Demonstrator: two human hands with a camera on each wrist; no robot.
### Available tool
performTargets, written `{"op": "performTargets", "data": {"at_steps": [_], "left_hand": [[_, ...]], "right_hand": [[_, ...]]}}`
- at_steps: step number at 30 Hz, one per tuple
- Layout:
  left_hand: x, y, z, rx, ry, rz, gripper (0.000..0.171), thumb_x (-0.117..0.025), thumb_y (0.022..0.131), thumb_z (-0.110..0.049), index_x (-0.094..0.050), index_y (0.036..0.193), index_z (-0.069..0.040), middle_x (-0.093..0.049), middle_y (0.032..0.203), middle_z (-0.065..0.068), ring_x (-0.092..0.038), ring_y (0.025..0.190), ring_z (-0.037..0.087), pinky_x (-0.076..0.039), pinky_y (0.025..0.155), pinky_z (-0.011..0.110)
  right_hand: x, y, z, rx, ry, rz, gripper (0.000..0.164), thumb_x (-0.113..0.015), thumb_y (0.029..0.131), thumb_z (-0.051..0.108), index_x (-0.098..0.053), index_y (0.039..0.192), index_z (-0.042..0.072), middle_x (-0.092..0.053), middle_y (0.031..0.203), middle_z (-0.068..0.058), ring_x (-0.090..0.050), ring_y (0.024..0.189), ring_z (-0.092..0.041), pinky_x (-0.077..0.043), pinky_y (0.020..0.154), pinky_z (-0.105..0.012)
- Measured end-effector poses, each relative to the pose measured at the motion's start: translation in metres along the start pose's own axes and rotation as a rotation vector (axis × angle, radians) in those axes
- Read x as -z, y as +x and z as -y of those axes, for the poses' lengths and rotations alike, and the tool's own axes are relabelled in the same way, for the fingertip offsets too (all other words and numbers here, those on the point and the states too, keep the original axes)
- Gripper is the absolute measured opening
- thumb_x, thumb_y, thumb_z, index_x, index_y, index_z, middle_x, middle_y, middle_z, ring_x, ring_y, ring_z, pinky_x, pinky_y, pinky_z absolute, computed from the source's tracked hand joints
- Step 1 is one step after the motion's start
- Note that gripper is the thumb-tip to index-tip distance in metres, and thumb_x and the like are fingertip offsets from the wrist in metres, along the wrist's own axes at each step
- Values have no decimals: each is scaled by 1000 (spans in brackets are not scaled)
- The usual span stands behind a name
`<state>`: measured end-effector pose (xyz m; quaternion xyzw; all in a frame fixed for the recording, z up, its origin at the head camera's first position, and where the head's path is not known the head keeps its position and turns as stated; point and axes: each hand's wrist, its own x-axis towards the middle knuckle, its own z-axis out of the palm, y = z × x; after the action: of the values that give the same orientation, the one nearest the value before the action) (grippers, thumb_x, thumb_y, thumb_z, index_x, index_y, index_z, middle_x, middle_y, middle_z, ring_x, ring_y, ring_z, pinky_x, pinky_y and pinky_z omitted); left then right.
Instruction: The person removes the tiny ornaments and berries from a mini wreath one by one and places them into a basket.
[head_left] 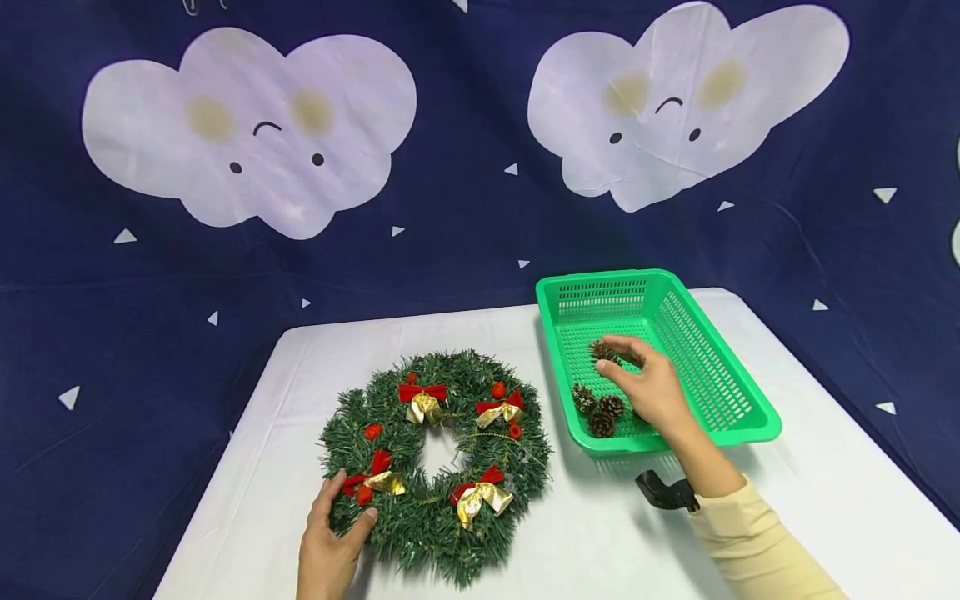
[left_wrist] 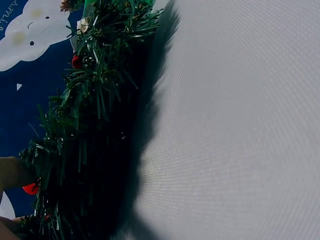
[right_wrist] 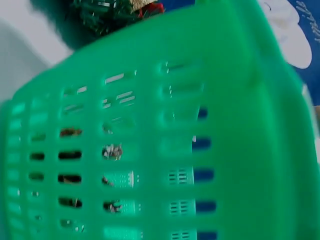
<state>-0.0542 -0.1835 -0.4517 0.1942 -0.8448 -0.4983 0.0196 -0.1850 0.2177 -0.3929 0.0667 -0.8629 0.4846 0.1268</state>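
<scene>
A green tinsel wreath (head_left: 457, 550) with red-and-gold bows and red berries lies on the table. My left hand (head_left: 330, 546) rests against its left edge, thumb and fingers spread near a bow (head_left: 378, 479). In the left wrist view, fingertips (left_wrist: 12, 172) show at the wreath's side (left_wrist: 85, 135). Inside a green plastic basket (head_left: 551, 333), my right hand (head_left: 648, 387) pinches a pine cone (head_left: 602, 352) between thumb and forefinger. Several more pine cones (head_left: 602, 423) lie at the basket's near left corner. The right wrist view is mostly the basket's slotted wall (right_wrist: 150, 150).
A white cloth covers the table (head_left: 300, 367). Behind it hangs a dark blue curtain (head_left: 465, 208) printed with clouds and small triangles. A black strap piece (head_left: 663, 492) sticks out beside the right wrist, close to the basket's front rim.
</scene>
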Motion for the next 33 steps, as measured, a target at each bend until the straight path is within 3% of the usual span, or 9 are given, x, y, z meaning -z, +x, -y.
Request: {"op": "performTargets", "data": {"at_steps": [9,20,33], "left_hand": [[0,0,0,-7,0,-5,78,-69,85,-21,-26,150,-11,-11,157,25,-14,141,50,-18,109,68],[0,0,0,8,1,0,78,-68,86,-22,-25,150,-12,-8,157,25,-13,141,50,-18,108,68],[0,0,2,-4,-11,-1,78,-69,86,-23,-25,150,-11,-8,157,25,-13,142,50,-18,109,67]], "right_hand": [[12,5,-14,-7,-60,-28,47,-65,89,31,-56,129,6,-60,126,-21,-55,118,-38,-44,96,-57],[22,10,-27,-64,-214,3,50,-62,91,36,-54,131,8,-59,128,-20,-54,118,-44,-47,91,-57],[32,14,-36,-99,-295,10,47,-62,91,30,-54,130,5,-60,125,-23,-53,116,-45,-45,90,-58]]}}
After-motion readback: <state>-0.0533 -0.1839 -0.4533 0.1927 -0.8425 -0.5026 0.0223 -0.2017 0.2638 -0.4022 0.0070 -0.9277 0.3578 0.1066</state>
